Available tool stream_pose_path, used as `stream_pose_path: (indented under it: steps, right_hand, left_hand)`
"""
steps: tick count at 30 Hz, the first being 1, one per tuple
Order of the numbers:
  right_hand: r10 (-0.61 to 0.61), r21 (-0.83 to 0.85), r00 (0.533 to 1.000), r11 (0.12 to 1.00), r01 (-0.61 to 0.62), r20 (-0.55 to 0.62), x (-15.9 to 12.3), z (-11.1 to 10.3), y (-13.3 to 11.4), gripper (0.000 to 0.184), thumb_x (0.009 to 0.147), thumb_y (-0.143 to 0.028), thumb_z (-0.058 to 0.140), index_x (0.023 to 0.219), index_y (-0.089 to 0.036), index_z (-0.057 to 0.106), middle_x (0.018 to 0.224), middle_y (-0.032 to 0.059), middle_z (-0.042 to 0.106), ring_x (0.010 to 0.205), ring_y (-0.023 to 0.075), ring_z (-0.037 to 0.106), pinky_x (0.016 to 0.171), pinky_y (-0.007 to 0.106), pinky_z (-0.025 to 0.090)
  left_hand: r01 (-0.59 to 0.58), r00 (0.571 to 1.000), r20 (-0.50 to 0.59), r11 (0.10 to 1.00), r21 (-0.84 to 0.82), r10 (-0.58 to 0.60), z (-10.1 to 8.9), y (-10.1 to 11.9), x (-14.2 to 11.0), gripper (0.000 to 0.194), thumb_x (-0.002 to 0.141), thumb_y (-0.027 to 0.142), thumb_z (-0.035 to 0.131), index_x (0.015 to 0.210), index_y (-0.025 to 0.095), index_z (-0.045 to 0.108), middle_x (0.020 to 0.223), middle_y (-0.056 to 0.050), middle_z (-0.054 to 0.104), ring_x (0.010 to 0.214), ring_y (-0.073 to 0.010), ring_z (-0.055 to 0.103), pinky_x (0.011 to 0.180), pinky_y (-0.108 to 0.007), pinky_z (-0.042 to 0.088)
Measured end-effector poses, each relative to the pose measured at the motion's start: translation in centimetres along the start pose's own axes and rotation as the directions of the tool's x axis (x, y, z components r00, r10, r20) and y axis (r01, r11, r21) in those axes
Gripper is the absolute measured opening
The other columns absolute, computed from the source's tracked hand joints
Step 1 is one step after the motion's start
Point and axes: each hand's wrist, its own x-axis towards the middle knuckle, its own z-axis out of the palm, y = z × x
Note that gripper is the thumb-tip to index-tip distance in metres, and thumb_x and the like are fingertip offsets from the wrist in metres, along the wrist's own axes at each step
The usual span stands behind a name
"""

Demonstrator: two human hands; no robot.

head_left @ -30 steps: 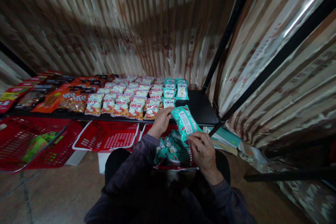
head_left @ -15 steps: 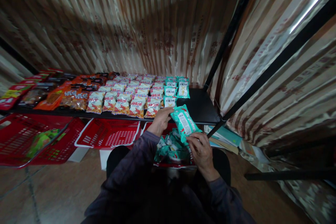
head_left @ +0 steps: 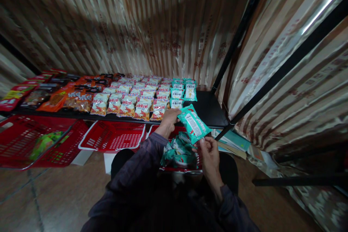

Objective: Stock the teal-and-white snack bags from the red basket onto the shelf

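A teal snack bag (head_left: pixel 193 124) is held up slantwise between my two hands, its white printed panel facing me. My left hand (head_left: pixel 169 121) pinches its upper left corner, in front of the shelf edge. At the bag's lower edge is my right hand (head_left: pixel 210 152), with thumb and fingertips closed against it; part of these fingers is hidden. Below the bag, between my knees, a red basket (head_left: pixel 199 161) holds several more teal bags (head_left: pixel 181 152). Several matching teal bags (head_left: pixel 177 94) stand in rows on the black shelf (head_left: pixel 209 107).
Rows of white-and-orange snack bags (head_left: pixel 143 108), orange bags (head_left: pixel 81 99) and red bags (head_left: pixel 13 96) fill the shelf leftward. Two red baskets (head_left: pixel 114 136) (head_left: pixel 16 145) sit below it. Black posts (head_left: pixel 236 40) and a striped curtain (head_left: pixel 136 25) enclose the shelf.
The teal bag has turned slightly, its lower end swinging to the right. My right hand has shifted a little along its lower edge; my left hand keeps its corner grip.
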Motion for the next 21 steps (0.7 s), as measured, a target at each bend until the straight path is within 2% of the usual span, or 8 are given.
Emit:
stream_pose_path:
  steps: [3, 5, 8, 11, 15, 18, 21]
  right_hand:
    - [0.183, 0.041, 0.98, 0.982, -0.186, 0.073, 0.0, 0.6, -0.6, 0.044, 0.061, -0.054, 0.079, 0.079, -0.021, 0.055, 0.065, -0.0035, 0.063, 0.058, 0.015, 0.064, 0.049, 0.025, 0.052]
    - [0.22, 0.062, 0.971, 0.972, -0.226, 0.093, 0.1, 0.9, -0.8, 0.044, 0.055, -0.051, 0.084, 0.073, -0.02, 0.057, 0.065, -0.0031, 0.064, 0.058, 0.0148, 0.065, 0.052, 0.026, 0.054]
    - [0.223, 0.128, 0.968, 0.963, -0.238, 0.117, 0.1, 1.1, -0.8, 0.04, 0.053, -0.045, 0.086, 0.072, -0.02, 0.06, 0.066, -0.0033, 0.065, 0.059, 0.0141, 0.065, 0.058, 0.027, 0.056]
    - [0.237, 0.17, 0.957, 0.949, -0.265, 0.168, 0.1, 0.8, -0.5, 0.035, 0.058, -0.042, 0.084, 0.076, -0.02, 0.063, 0.07, -0.0028, 0.066, 0.064, 0.0147, 0.067, 0.063, 0.029, 0.058]
    - [0.209, 0.17, 0.962, 0.956, -0.239, 0.176, 0.3, 0.2, -0.3, 0.029, 0.064, -0.039, 0.079, 0.084, -0.023, 0.066, 0.081, -0.001, 0.069, 0.074, 0.0153, 0.067, 0.068, 0.029, 0.058]
    - [0.172, 0.161, 0.974, 0.967, -0.195, 0.147, 0.3, 0.1, -0.5, 0.027, 0.065, -0.038, 0.078, 0.084, -0.023, 0.068, 0.083, -0.0008, 0.068, 0.072, 0.0139, 0.064, 0.064, 0.026, 0.056]
    - [0.157, 0.155, 0.979, 0.972, -0.177, 0.128, 0.0, 0.2, -0.9, 0.026, 0.063, -0.036, 0.08, 0.08, -0.021, 0.069, 0.077, -0.0011, 0.066, 0.066, 0.0123, 0.059, 0.059, 0.023, 0.052]
  left_hand:
    - [-0.022, 1.0, 0.004, 0.999, 0.025, 0.022, 0.2, 0.2, -0.2, 0.01, 0.058, 0.007, 0.067, 0.06, 0.014, 0.06, 0.056, 0.002, 0.057, 0.049, -0.0077, 0.049, 0.046, -0.021, 0.034]
    - [-0.024, 1.0, 0.015, 0.998, 0.05, 0.024, 0.2, 0.2, -0.2, 0.01, 0.059, 0.008, 0.066, 0.061, 0.015, 0.059, 0.053, 0.003, 0.056, 0.048, -0.0077, 0.048, 0.046, -0.02, 0.034]
    - [-0.045, 0.999, 0.011, 0.996, 0.081, 0.044, 0.2, 0.2, -0.2, 0.009, 0.059, 0.01, 0.065, 0.061, 0.015, 0.059, 0.051, 0.005, 0.054, 0.047, -0.0074, 0.047, 0.045, -0.02, 0.032]
    - [-0.07, 0.998, 0.01, 0.993, 0.099, 0.07, 0.1, 0.3, -0.1, 0.009, 0.059, 0.01, 0.065, 0.059, 0.015, 0.058, 0.05, 0.005, 0.053, 0.046, -0.0073, 0.045, 0.045, -0.02, 0.031]
    - [-0.074, 0.995, 0.069, 0.99, 0.121, 0.066, -0.2, 0.9, 0.1, 0.009, 0.055, 0.01, 0.067, 0.055, 0.015, 0.059, 0.05, 0.003, 0.056, 0.048, -0.0087, 0.049, 0.047, -0.021, 0.033]
    - [-0.067, 0.99, 0.13, 0.99, 0.12, 0.052, -0.5, 1.1, 0.3, 0.008, 0.053, 0.01, 0.068, 0.056, 0.015, 0.061, 0.052, 0.003, 0.057, 0.05, -0.0095, 0.05, 0.049, -0.022, 0.035]
    - [-0.053, 0.989, 0.145, 0.992, 0.117, 0.036, -0.9, 0.8, 0.7, 0.011, 0.052, 0.009, 0.068, 0.055, 0.016, 0.06, 0.054, 0.003, 0.057, 0.053, -0.0104, 0.052, 0.053, -0.023, 0.038]
